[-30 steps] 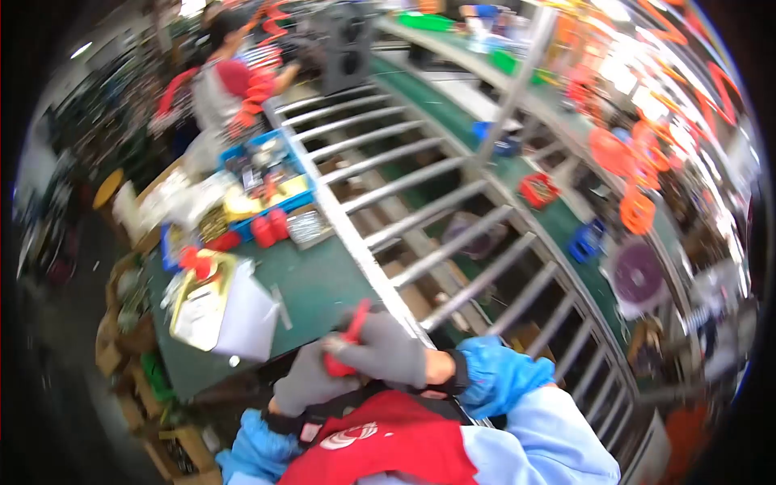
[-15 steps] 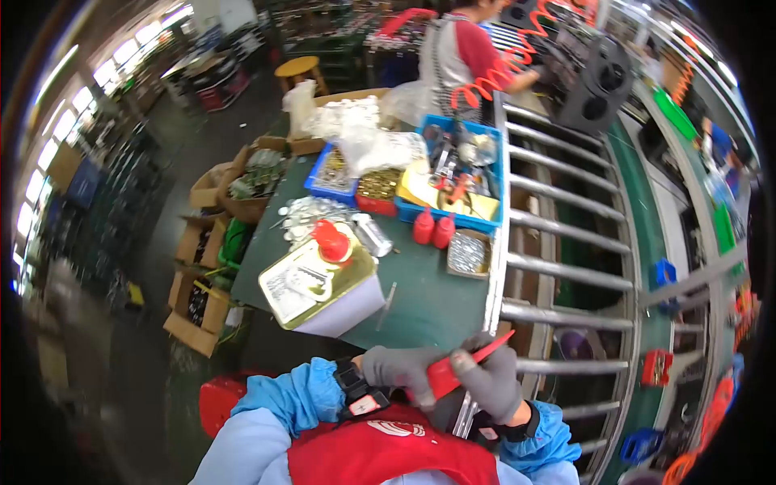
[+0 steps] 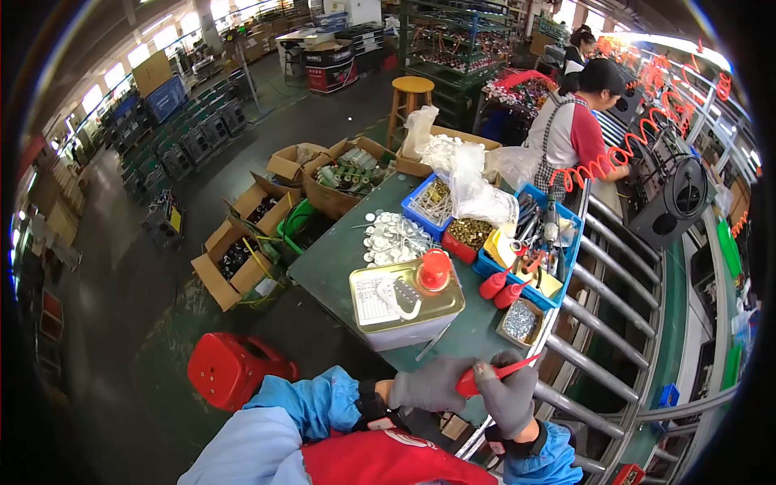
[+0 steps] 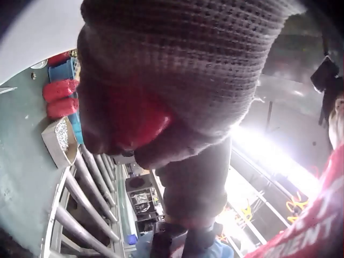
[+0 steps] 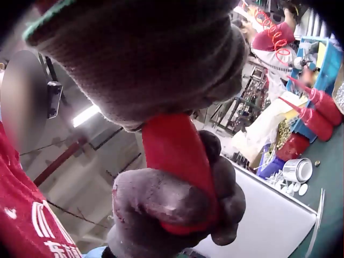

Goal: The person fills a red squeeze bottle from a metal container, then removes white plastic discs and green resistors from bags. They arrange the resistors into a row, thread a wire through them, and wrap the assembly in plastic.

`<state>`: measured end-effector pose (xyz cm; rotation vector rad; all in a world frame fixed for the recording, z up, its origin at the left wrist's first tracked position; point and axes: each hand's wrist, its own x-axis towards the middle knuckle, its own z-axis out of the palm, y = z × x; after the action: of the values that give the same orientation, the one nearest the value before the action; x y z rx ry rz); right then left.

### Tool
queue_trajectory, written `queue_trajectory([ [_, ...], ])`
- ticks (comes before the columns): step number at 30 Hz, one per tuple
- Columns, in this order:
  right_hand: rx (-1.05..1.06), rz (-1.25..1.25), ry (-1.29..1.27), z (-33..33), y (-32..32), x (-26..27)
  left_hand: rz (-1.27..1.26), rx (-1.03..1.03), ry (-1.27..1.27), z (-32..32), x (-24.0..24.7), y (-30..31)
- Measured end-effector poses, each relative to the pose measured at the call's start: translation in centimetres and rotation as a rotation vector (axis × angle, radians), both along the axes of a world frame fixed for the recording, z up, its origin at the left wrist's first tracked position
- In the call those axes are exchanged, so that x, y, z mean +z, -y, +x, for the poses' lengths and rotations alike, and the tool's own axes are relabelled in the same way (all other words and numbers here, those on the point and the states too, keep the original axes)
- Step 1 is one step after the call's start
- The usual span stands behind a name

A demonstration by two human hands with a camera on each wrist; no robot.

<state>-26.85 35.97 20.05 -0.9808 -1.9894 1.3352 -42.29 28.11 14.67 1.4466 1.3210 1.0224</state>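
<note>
Both hands wear grey knit gloves and meet in front of the red vest, at the bench edge in the head view. My left hand (image 3: 428, 385) grips the body of a red squeeze bottle (image 3: 466, 383). My right hand (image 3: 509, 398) holds its nozzle end, with the thin red tip sticking out past the thumb toward the rollers. In the right wrist view the bottle body (image 5: 180, 156) shows between the two gloves, the lower glove's thumb and fingers wrapped round it. A rounded red end (image 4: 142, 126) shows under the glove in the left wrist view.
A rectangular tin (image 3: 404, 323) with a red cap stands on the green bench (image 3: 323, 263). Beyond are white discs (image 3: 392, 238), two red squeeze bottles (image 3: 495, 283), a screw box (image 3: 520, 322) and a blue tool tray (image 3: 575, 250). A roller conveyor (image 3: 602, 323) runs right; a red stool (image 3: 230, 372) stands left.
The head view has swung left, so the bench and tin appear farther right. Both hands stay together on the red bottle, its nozzle tip now pointing more to the right than a second ago.
</note>
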Motion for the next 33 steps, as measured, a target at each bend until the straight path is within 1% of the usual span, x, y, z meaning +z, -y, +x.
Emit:
queue_trajectory([
  [2, 0.019, -0.003, 0.012, -0.3, 0.4, 0.8, -0.041, -0.072, 0.121, -0.6, 1.0, 0.4],
  [4, 0.053, 0.027, 0.012, -0.3, 0.6, 0.8, -0.135, -0.133, 0.196, -1.0, 1.7, 0.8],
  [8, 0.102, 0.042, 0.027, -0.3, 1.4, 1.1, -0.387, -0.250, 0.374, -2.1, 4.4, 1.8],
  [9, 0.080, 0.001, 0.040, -0.3, 1.6, 0.9, -0.384, -0.277, 0.456, -2.3, 4.1, 2.0],
  [10, 0.101, -0.025, 0.040, -0.3, 1.7, 1.0, -0.262, -0.295, 0.570, -1.9, 1.5, 2.2],
  [12, 0.110, 0.022, 0.031, -0.5, 2.1, 1.4, -0.336, -0.346, 0.604, -2.0, 0.4, 2.3],
  [15, 0.104, 0.040, 0.033, -0.5, 2.6, 1.6, -0.434, -0.375, 0.751, -1.8, 1.8, 2.7],
  [18, 0.106, -0.025, 0.003, -0.3, 2.9, 1.5, -0.506, -0.451, 0.888, -1.8, 1.7, 2.7],
  [20, 0.102, -0.004, 0.000, -0.2, 3.2, 1.8, -0.497, -0.540, 0.876, -1.7, 0.6, 2.6],
  [22, 0.098, 0.014, 0.000, -0.2, 3.2, 1.7, -0.564, -0.559, 0.956, -1.6, 0.0, 2.6],
  [24, 0.110, 0.026, 0.001, 0.2, 3.3, 1.1, -0.697, -0.488, 1.138, -1.4, 0.3, 3.8],
  [25, 0.090, -0.031, 0.009, 0.2, 3.5, 0.9, -0.653, -0.400, 1.119, -1.1, 1.0, 4.3],
  [26, 0.093, -0.048, -0.008, 0.3, 3.6, 0.4, -0.763, -0.402, 1.156, -1.2, 1.1, 4.5],
  [28, 0.115, -0.088, -0.053, 0.7, 3.6, -0.7, -0.683, -0.558, 1.311, -0.1, -1.4, 4.2],
  [30, 0.123, -0.170, -0.135, 0.9, 3.5, -1.0, -0.667, -0.743, 1.341, 0.3, -1.8, 3.7],
  [31, 0.174, -0.167, -0.144, 1.2, 3.4, -0.4, -0.659, -0.842, 1.353, 0.5, -2.0, 3.3],
  [32, 0.149, -0.196, -0.191, 0.9, 4.1, 0.7, -0.701, -1.041, 1.356, 1.1, -2.3, 2.3],
  [33, 0.218, -0.165, -0.197, 1.3, 3.9, 0.9, -0.745, -1.244, 1.345, 1.7, -2.6, 0.9],
])
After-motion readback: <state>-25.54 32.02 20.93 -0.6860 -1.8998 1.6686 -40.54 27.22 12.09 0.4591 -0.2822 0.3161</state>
